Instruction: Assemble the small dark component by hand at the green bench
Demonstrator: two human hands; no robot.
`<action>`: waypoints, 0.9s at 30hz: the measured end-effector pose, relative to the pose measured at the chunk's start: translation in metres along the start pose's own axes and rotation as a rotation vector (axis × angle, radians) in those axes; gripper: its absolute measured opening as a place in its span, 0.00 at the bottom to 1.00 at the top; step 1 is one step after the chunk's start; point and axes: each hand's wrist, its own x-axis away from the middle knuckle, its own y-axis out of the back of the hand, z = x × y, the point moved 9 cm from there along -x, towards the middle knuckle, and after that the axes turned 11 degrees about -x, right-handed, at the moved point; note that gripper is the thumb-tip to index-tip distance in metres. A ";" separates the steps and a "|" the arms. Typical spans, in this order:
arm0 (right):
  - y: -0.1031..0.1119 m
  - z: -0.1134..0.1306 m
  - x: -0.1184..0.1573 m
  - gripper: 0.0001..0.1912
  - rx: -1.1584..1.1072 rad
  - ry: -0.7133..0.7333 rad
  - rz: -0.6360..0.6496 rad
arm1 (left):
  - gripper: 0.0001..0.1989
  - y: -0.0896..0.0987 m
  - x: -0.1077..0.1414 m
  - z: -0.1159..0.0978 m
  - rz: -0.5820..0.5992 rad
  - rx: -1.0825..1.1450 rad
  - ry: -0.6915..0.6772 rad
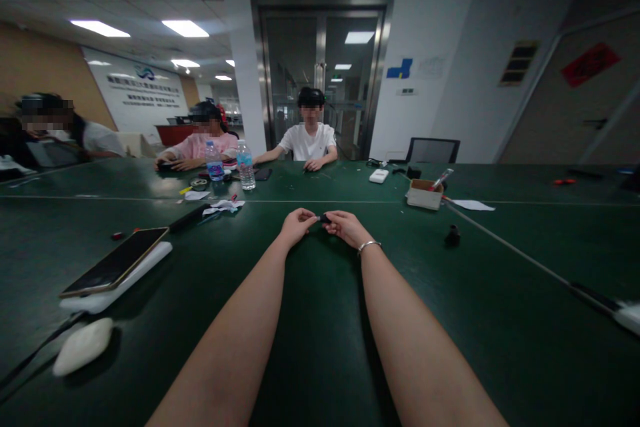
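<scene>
Left hand (297,227) and right hand (347,227): both grips pinched on small dark object (325,219). Open box (423,199) on worktop (320,333) holds tilted stick-like item (443,177); two bottles (245,170), contents unclear.

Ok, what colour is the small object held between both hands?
The small object looks mostly black; head view.

Dim overall, underexposed. Main light: ceiling panels (185,29) far left, clipped to white. More bright rectangles in the far glass doors (293,80), reflected or seen through, can't tell. Soft shadow on the desk (320,320) right of the near-left pale rounded object (84,347). Wide-lens stretch toward left and right edges, both smeary. Small dark item (325,219) too soft to identify.
</scene>
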 end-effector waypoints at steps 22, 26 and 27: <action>0.001 -0.002 -0.001 0.05 0.006 -0.004 0.007 | 0.18 -0.007 -0.007 0.014 0.049 -0.106 0.058; -0.001 -0.001 -0.001 0.07 0.012 0.004 0.029 | 0.19 -0.007 -0.008 0.016 0.062 -0.177 0.055; -0.001 -0.001 -0.001 0.07 0.013 0.006 0.034 | 0.20 -0.007 -0.008 0.016 0.065 -0.190 0.050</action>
